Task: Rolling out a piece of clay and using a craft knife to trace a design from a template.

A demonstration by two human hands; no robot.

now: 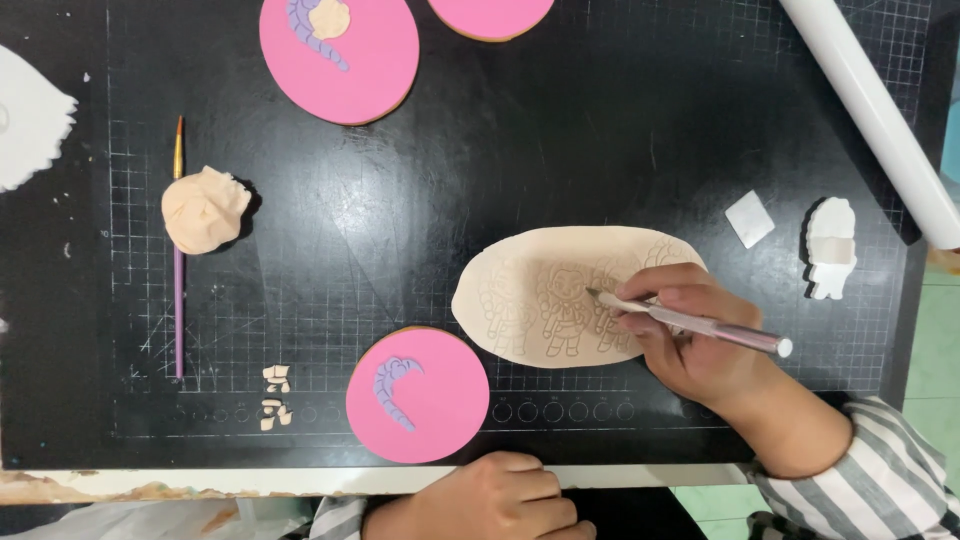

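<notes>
My right hand [690, 335] grips a thin pink modelling tool [700, 322] like a pen, its tip touching a rolled oval sheet of peach fondant [520, 300] embossed with small cartoon figures. My left hand [490, 497] rests as a closed fist at the near edge of the black cutting mat [560, 130], just below a pink round cookie [440, 410] with a purple curved piece on it. It holds nothing that I can see.
Two more pink rounds [350, 70] [490, 15] lie at the far edge. A peach fondant lump [205, 210] sits on a thin brush [179, 300] at left. Small peach cut-outs [275, 395], a white rolling pin [880, 120], a white square [749, 218] and a white cutter [831, 248] lie around.
</notes>
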